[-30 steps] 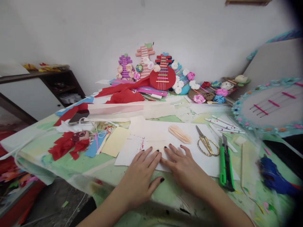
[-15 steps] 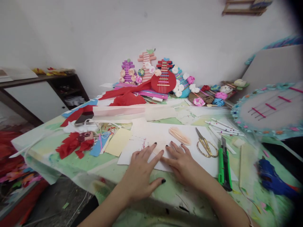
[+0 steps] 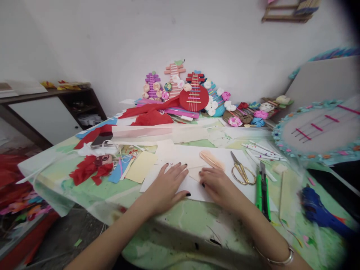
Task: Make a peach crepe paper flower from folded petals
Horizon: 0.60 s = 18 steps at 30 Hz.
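Observation:
My left hand [image 3: 169,184] lies flat, fingers stretched out, on a white board [image 3: 239,190] and the pale paper over it. My right hand [image 3: 217,183] is beside it with curled fingers, pinching the edge of a small pale peach paper piece [image 3: 194,173]. Its fingertips partly hide the piece. Just beyond the right hand lies a pleated peach paper bundle [image 3: 211,159]. To the right, gold-handled scissors [image 3: 242,171] rest on the board, points away from me. A green utility knife [image 3: 263,195] lies by the board's right edge.
Paper lute-shaped crafts [image 3: 194,92] lean on the wall behind. At left are red crepe paper [image 3: 84,170] and a yellow sheet [image 3: 142,167]. White sticks [image 3: 264,152], a blue glue gun [image 3: 320,210] and a round flower-edged craft [image 3: 317,131] are at right.
My left hand has shifted slightly left and flattened. The right hand's fingers, spread earlier, have curled in and closed on the small pale paper. The peach bundle looks fanned wider at its far end.

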Each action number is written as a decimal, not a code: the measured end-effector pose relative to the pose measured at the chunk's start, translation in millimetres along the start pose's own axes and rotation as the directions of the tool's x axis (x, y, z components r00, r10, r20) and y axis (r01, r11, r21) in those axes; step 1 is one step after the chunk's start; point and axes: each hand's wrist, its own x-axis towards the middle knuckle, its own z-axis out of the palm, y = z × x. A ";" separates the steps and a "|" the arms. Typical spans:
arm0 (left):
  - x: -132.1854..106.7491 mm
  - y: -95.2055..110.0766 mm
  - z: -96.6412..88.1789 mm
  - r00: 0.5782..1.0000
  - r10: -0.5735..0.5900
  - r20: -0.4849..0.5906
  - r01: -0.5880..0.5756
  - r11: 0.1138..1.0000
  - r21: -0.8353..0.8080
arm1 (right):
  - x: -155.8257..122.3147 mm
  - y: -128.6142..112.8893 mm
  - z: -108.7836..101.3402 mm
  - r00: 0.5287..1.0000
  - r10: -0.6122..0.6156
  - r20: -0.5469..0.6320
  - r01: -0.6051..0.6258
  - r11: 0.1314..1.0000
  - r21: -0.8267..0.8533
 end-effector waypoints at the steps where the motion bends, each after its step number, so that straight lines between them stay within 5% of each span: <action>1: 2.1 -0.1 0.8 0.999 0.035 0.015 -0.035 0.999 -0.004 | 0.4 -3.0 -2.3 1.000 -0.005 0.027 0.004 0.999 0.040; 7: 6.0 0.6 -2.3 0.996 0.078 0.048 -0.077 0.997 -0.019 | 0.7 -5.5 -6.4 0.999 -0.015 0.035 0.013 0.998 0.060; 14: -7.6 27.8 -2.4 0.995 -0.096 0.021 0.095 0.995 0.040 | -1.1 11.4 4.5 0.976 0.065 -0.210 -0.054 0.997 0.055; 18: -12.6 42.6 10.7 0.985 -0.165 -0.049 0.168 0.984 0.063 | -1.3 1.4 -1.5 0.996 -0.041 -0.078 0.053 0.986 0.156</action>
